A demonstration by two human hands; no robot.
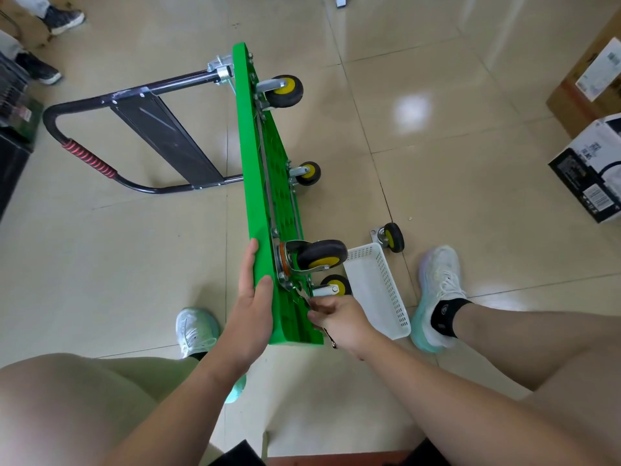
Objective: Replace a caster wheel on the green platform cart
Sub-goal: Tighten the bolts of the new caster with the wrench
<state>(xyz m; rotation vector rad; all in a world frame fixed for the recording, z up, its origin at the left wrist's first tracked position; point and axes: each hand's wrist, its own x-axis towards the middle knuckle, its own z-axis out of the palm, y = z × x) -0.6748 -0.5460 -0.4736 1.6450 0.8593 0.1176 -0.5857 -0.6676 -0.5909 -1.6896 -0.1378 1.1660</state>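
Observation:
The green platform cart [258,183] stands on its long edge on the floor, underside facing right, black handle [100,156] folded out to the left. My left hand [252,297] presses flat against the deck's near end. My right hand [336,317] grips a slim metal wrench [304,299] whose head sits at the mounting plate of the near upper caster [319,255]. A lower near caster [336,285] shows just behind my right hand. Two more casters [285,90] [307,173] are fixed at the far end. A loose caster wheel [389,237] lies on the floor to the right.
A white perforated plastic basket [379,290] lies on the floor beside my right foot. Cardboard boxes [591,163] stand at the right edge. Another person's shoes [50,35] are at the far left. A dark object [13,129] stands at the left edge.

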